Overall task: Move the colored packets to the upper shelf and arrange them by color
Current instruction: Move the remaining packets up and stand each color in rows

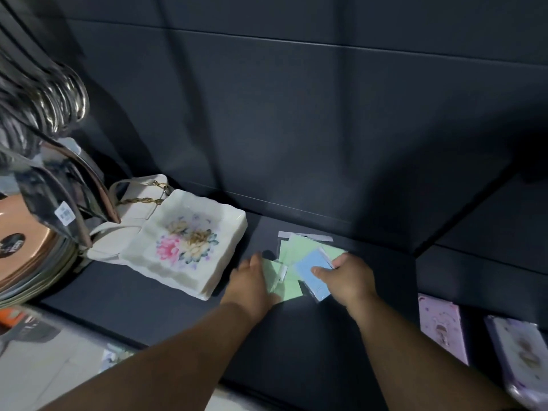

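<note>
right hand point(347, 280) pinches the blue packet point(311, 274), thumb on top and fingers curled round its far edge, holding it over the green packets point(299, 250) that lie fanned on the dark shelf point(326, 336). left hand point(252, 280) rests on the near green one; cannot tell if its fingers grip. a flowered plate point(189, 241) sits just left of them
</note>
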Demonstrator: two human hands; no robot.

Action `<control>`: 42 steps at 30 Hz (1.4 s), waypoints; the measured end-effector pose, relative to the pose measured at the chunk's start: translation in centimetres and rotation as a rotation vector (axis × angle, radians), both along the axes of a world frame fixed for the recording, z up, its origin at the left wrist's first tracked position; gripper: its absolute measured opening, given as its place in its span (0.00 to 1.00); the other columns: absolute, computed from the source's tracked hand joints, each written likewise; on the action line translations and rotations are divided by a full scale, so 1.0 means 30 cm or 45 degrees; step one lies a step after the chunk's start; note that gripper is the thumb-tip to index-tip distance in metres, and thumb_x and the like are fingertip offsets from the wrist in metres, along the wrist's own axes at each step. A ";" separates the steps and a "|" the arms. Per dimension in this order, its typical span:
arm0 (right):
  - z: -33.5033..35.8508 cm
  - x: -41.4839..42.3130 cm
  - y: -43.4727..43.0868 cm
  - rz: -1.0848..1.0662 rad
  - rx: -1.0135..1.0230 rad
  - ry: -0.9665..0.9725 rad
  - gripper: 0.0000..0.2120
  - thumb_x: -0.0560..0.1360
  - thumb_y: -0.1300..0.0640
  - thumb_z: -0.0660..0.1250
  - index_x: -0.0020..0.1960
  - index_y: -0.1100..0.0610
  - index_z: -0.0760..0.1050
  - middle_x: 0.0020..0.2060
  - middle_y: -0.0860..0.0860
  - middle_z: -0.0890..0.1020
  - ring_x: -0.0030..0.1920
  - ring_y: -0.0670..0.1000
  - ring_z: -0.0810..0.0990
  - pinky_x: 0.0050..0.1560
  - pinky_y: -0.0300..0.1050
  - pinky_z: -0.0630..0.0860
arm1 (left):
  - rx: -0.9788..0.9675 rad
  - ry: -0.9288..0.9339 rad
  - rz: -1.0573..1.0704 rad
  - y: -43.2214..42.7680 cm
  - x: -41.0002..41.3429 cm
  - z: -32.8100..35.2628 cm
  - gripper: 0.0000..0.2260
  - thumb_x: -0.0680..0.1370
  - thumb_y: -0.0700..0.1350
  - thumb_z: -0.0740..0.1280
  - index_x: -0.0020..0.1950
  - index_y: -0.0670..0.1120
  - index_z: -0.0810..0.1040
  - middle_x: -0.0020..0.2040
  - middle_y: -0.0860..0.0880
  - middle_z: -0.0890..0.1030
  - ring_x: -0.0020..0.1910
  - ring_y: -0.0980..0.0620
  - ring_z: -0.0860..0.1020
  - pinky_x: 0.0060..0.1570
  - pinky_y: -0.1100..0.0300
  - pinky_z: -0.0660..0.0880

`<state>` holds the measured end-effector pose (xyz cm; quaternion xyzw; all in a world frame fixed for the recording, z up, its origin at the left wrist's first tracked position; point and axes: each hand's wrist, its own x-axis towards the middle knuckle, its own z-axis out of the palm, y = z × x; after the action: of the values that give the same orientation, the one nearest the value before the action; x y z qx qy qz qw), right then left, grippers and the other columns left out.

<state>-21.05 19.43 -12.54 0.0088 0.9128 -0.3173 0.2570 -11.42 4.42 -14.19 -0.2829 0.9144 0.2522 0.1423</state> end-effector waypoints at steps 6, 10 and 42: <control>-0.003 0.067 0.041 -0.197 -0.198 -0.051 0.31 0.70 0.55 0.76 0.64 0.54 0.61 0.53 0.54 0.77 0.44 0.53 0.75 0.41 0.41 0.70 | -0.157 -0.069 -0.030 0.045 0.030 0.031 0.44 0.70 0.56 0.74 0.76 0.45 0.51 0.69 0.44 0.63 0.67 0.43 0.64 0.66 0.55 0.62; -0.007 0.120 0.072 -0.161 -0.205 -0.021 0.38 0.70 0.54 0.75 0.74 0.48 0.59 0.55 0.51 0.79 0.47 0.52 0.77 0.38 0.39 0.71 | -0.004 -0.027 0.018 0.052 0.055 0.018 0.46 0.66 0.56 0.77 0.76 0.49 0.54 0.67 0.44 0.62 0.67 0.43 0.65 0.67 0.53 0.65; 0.259 0.423 0.209 -0.150 -0.464 0.231 0.23 0.76 0.55 0.67 0.67 0.40 0.66 0.53 0.43 0.79 0.47 0.45 0.77 0.37 0.30 0.69 | 0.281 0.639 0.102 0.083 0.310 0.296 0.26 0.73 0.44 0.73 0.67 0.61 0.71 0.58 0.53 0.72 0.52 0.57 0.71 0.50 0.70 0.64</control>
<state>-8.35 25.68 -4.77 -0.0129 0.8575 -0.4912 0.1522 -2.11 6.90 -5.32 -0.2302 0.8762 0.4177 -0.0687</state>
